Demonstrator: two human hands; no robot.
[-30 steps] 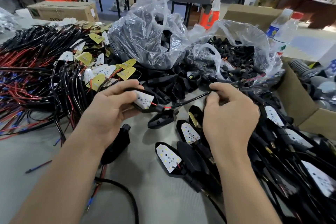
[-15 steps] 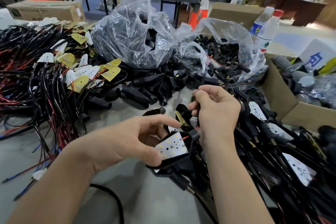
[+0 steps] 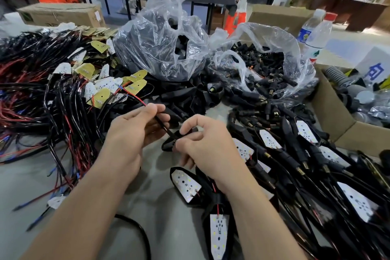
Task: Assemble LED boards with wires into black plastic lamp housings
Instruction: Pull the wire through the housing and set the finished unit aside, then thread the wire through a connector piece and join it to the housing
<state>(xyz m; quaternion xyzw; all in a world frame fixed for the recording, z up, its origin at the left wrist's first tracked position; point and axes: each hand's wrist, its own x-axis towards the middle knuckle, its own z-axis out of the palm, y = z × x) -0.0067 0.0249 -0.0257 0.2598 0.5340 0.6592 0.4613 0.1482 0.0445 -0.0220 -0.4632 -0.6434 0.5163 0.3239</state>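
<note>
Both hands changed workpiece | left hand (image 3: 130, 133) pinches wire (image 3: 162, 125) | right hand (image 3: 209, 145) grips housing (image 3: 168, 146) | wire runs 10–4 o'clock, housing at its 4 end

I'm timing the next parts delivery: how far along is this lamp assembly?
Done: a pile of finished lamps, boards seated in housings, lies on the right. In hand: the left hand and right hand both pinch a black wire that runs down to an empty housing. To do: a large heap of loose wired boards and a bag of housings, so plenty apparently remains.
</note>
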